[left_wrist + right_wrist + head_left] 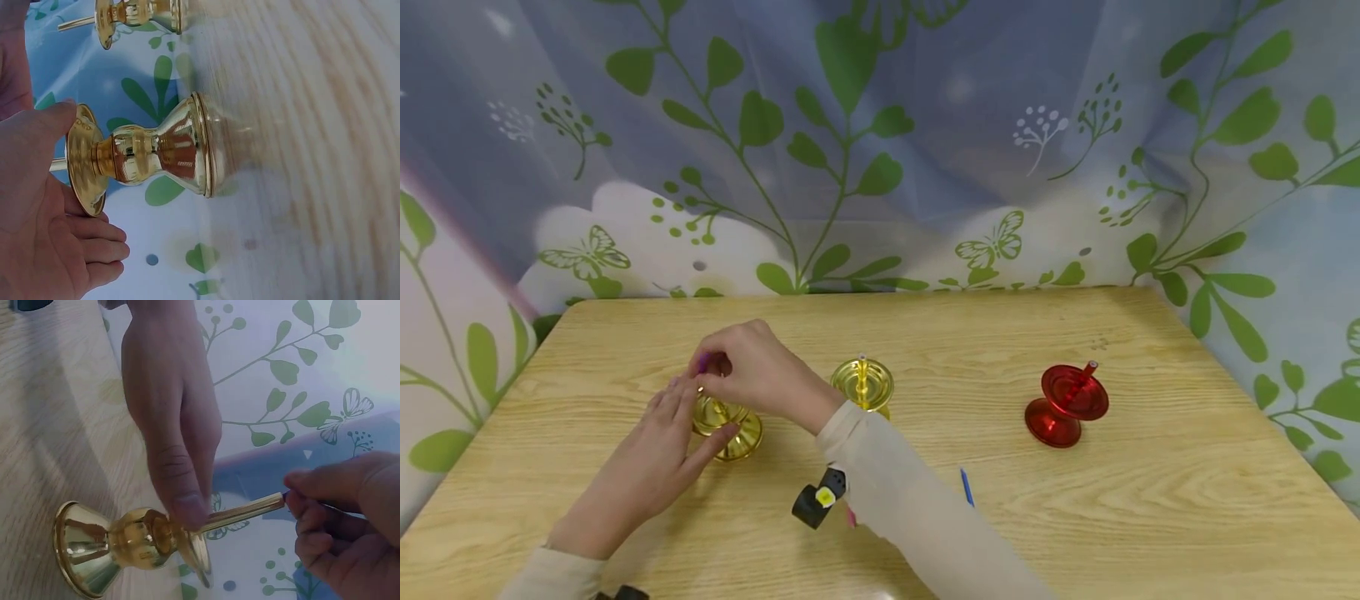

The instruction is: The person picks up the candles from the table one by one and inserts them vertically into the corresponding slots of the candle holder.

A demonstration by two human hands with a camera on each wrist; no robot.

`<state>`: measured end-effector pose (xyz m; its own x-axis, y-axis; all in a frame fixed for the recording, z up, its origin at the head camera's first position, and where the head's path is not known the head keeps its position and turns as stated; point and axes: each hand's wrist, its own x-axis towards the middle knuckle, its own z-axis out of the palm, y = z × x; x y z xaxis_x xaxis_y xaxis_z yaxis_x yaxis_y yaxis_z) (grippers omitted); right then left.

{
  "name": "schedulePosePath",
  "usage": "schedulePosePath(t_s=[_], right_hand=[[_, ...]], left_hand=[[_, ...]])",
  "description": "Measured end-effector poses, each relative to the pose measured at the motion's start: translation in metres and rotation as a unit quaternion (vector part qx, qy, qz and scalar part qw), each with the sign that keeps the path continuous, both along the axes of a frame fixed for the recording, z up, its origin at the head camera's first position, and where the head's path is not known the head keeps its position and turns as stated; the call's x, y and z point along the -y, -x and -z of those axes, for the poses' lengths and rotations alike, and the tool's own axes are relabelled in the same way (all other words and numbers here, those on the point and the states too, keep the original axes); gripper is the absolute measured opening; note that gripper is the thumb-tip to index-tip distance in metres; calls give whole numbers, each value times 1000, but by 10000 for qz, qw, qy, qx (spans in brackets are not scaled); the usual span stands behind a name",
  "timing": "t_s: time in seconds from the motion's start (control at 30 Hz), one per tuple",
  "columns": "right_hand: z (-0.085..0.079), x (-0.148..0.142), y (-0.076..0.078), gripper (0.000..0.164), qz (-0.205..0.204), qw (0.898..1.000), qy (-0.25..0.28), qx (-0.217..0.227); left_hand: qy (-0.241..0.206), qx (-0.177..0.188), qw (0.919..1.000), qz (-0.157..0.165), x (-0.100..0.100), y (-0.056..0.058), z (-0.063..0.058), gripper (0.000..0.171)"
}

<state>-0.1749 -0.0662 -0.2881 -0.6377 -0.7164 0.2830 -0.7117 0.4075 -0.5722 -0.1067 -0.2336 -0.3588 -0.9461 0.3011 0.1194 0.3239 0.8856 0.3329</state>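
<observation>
A gold candle holder (745, 440) stands upright at the left of the table. My left hand (651, 458) holds its upper dish, thumb on one side of the rim and fingers around the other. Above the dish, my right hand (763, 371) pinches a thin purple candle (703, 362) between thumb and fingertips. In the right wrist view the purple candle (286, 497) is right at the open tip of the holder's tube (247, 511); most of it is hidden by the fingers.
A second gold candle holder (862, 385) stands behind my right forearm. Farther right is a red candle holder (1067, 404). A thin blue candle (967, 487) lies on the wooden table (1150, 500), and a pink piece (851, 517) shows beside my right sleeve. A patterned curtain (925, 167) hangs behind.
</observation>
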Motion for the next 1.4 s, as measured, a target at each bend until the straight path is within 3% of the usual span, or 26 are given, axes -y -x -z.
schedulePosePath(t_s=[0.23,0.47,0.83,0.97,1.2,1.4], right_hand=[[7,2,6,19,17,9999,-33,98],[10,5,8,11,176,9998,-56,-49],[3,7,6,15,411,9929,-679,-889],[-2,9,7,16,356,9899,-937,-997],[-4,9,10,22,293,9968,-724,-186],[-2,8,11,24,280,9980,-376,416]], left_hand=[[44,-126,9999,44,0,1,1,85],[27,-187,9998,29,0,0,2,84],[-30,-66,10000,-12,-1,0,1,83],[-18,-125,9999,-29,0,0,0,81],[-5,39,9999,-107,-1,-2,0,83],[-39,-85,9999,-58,0,-1,0,83]])
